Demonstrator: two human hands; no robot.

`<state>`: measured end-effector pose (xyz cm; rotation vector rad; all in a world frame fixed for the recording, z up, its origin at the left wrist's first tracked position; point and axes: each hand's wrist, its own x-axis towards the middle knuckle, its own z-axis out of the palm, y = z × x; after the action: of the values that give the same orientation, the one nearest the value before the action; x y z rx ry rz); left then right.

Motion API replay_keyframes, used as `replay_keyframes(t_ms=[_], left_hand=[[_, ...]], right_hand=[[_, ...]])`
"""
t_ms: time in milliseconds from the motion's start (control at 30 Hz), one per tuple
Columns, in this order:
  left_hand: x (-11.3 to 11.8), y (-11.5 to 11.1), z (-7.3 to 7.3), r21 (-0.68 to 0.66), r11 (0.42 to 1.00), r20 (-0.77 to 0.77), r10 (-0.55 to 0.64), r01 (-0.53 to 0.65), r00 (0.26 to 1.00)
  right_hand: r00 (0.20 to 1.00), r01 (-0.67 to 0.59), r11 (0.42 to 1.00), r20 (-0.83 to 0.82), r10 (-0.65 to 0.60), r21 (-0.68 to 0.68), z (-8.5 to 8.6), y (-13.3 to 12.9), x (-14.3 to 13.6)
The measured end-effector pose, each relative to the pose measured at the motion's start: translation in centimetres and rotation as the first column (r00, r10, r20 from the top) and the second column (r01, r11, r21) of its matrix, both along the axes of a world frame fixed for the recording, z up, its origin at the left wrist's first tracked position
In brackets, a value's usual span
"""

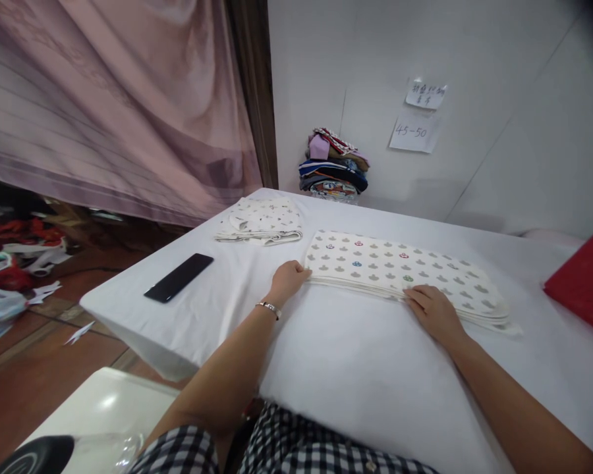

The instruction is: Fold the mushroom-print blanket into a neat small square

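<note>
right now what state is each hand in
Left hand: curled at the left corner of the folded cloth; grip unclear.
Right hand: at the cloth's near edge; grip unclear.

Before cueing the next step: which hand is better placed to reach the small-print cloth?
Likely the left hand: it touches the left end of the anchor-print cloth, nearer the small-print cloth. The right hand sits farther off.
</note>
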<state>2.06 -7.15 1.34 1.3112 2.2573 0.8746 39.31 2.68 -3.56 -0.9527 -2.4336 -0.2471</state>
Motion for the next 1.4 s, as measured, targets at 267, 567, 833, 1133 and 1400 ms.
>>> replay_keyframes(t_ms=[267,567,833,1133,1400], left_hand=[[0.4,-0.1,0.8,-0.110,0.994,-0.159,-0.036,0.018,0.987],[0.0,0.8,1.6,-0.113,0.993,-0.168,-0.035,0.016,0.985],[0.2,0.9,1.9,-0.167,0.986,-0.283,-0.041,-0.007,0.958],[1.7,1.6,0.5,0.026,0.898,-0.643,-0.321,0.438,0.695],[1.1,1.5,0.7,0.035,0.934,-0.421,-0.308,0.355,0.853]], right_hand=[[0.999,-0.003,0.999,-0.036,0.001,-0.042,0.4,-0.2,-0.5],[0.999,0.020,0.995,-0.035,-0.023,-0.095,1.4,-0.4,-1.3],[0.998,0.012,0.994,-0.067,-0.019,-0.109,1.4,-0.1,-1.6],[0.992,0.012,0.983,-0.119,-0.034,-0.182,1.4,-0.2,-1.7],[0.941,0.011,0.955,-0.321,-0.110,-0.296,1.7,0.2,2.5]])
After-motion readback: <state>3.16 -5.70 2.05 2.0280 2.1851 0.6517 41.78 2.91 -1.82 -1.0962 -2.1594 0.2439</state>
